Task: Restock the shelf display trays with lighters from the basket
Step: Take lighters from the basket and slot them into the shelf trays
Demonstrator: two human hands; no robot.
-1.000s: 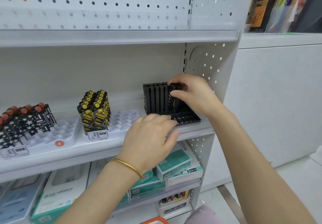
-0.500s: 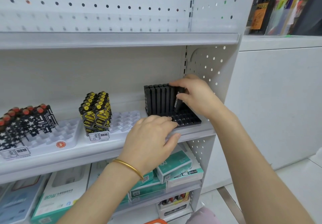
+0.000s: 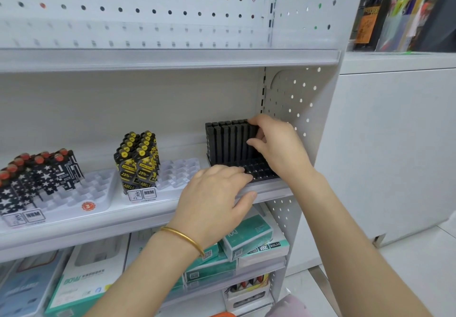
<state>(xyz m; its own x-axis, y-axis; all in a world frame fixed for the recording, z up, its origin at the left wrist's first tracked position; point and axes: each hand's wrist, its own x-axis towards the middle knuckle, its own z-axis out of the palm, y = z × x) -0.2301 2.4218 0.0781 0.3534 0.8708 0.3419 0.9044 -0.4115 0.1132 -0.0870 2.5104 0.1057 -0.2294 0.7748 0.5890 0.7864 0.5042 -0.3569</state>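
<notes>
Right hand (image 3: 278,144) pinched a black lighter (image 3: 253,133), seating it at the row's end; left hand (image 3: 217,200), fingers flat, pressed the black tray (image 3: 261,168), presumably steadying it.

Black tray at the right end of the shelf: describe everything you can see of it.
The black tray looks like moulded plastic, a grid of small slots, lying flat at the right end of the white shelf, beside the perforated side panel. Black lighters stand upright in its rear rows; the front slots show empty. The left hand rests its fingers on the front edge, thumb under the shelf lip. The right hand pinches the rightmost lighter at the row's end.
</notes>
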